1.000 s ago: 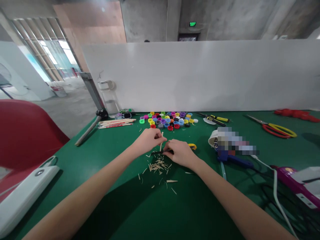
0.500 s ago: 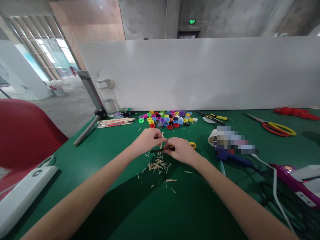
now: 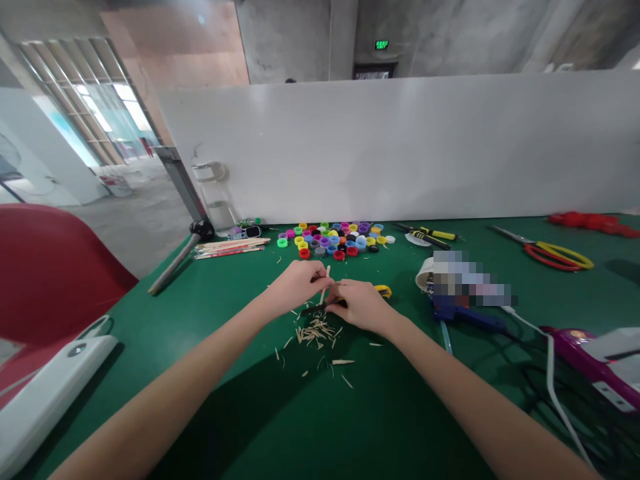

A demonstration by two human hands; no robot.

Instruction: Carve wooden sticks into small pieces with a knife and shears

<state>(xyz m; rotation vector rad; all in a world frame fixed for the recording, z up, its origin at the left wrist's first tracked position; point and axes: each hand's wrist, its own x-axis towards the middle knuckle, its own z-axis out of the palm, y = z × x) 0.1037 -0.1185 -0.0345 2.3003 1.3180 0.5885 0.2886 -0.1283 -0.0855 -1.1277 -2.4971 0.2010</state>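
My left hand pinches a thin pale wooden stick, which stands nearly upright between thumb and fingers. Closed around a cutting tool, my right hand sits just to its right, fingertips close to the stick. The tool's dark blade points left by the stick's lower end, and its yellow handle end shows behind the hand; the middle is covered. Below both hands lies a small heap of wood shavings on the green table. One larger wood chip rests nearer to me.
Colourful bottle caps spread along the white partition. Wooden sticks lie back left. To the right are yellow-and-black tools, scissors, a blue glue gun, a tipped white cup and a purple power strip with cables.
My right hand has shifted slightly down, and the blade's tip has swung lower beside the stick. The left hand still pinches the stick, now a little more tilted.
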